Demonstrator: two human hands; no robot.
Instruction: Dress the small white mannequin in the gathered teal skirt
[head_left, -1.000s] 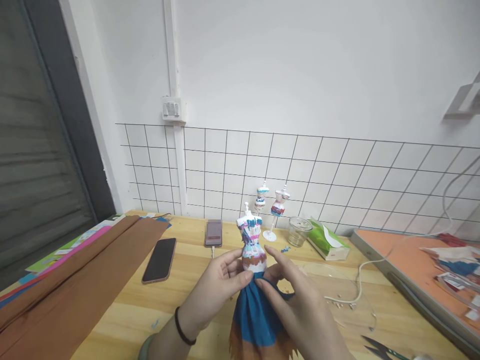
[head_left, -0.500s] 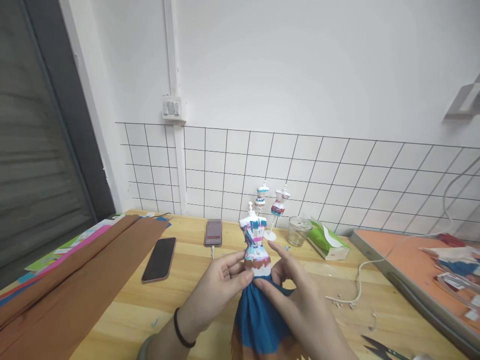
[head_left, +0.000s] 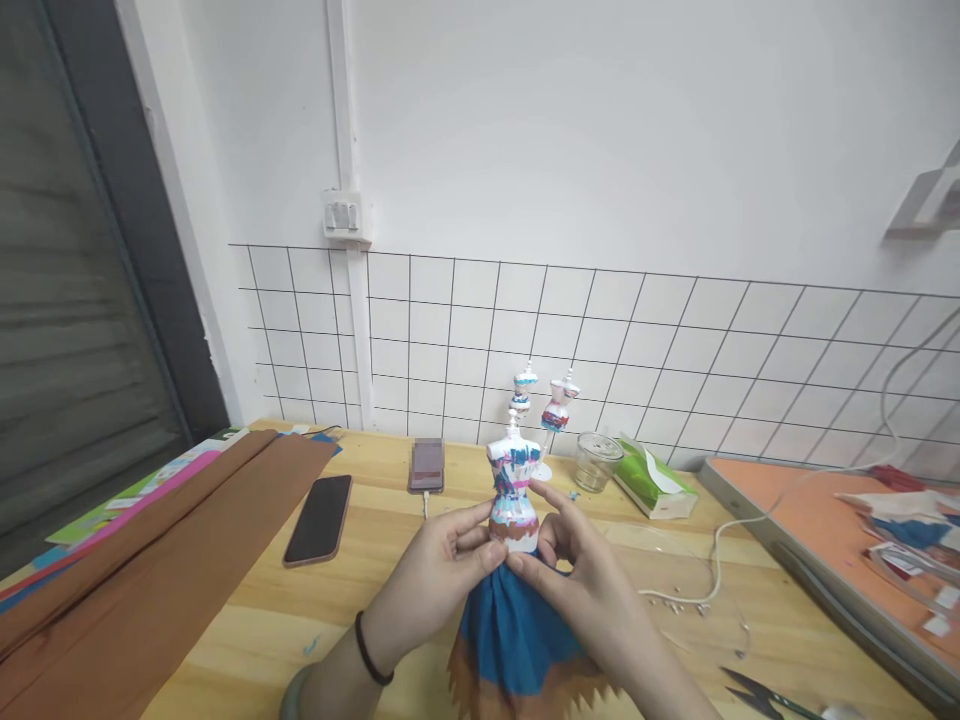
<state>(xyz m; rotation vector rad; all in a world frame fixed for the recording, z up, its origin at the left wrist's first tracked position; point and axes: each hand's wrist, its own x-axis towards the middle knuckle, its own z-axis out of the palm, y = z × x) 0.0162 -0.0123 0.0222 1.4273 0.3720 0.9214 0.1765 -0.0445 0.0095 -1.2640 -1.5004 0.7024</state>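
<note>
A small white mannequin bust [head_left: 513, 487] streaked with blue, pink and brown stands upright between my hands. A blue paper skirt [head_left: 514, 630] with a brown zigzag hem hangs from its waist. My left hand [head_left: 439, 570], a black band on its wrist, pinches the skirt's top edge at the waist from the left. From the right, my right hand [head_left: 581, 575] pinches the same waistline, with its fingers curled behind the bust.
Two smaller mannequins [head_left: 541, 405] stand by the tiled wall, next to a glass jar [head_left: 598, 460] and a green tissue pack [head_left: 655, 482]. A dark phone [head_left: 319, 519] and a second device [head_left: 427, 465] lie left. Brown paper sheets [head_left: 150, 560] lie far left, an orange board [head_left: 840, 535] right, scissors [head_left: 757, 692] near right.
The bust has shifted slightly right and turned between my hands. My right hand's fingers have closed in on the waist, and the skirt's brown hem shows more.
</note>
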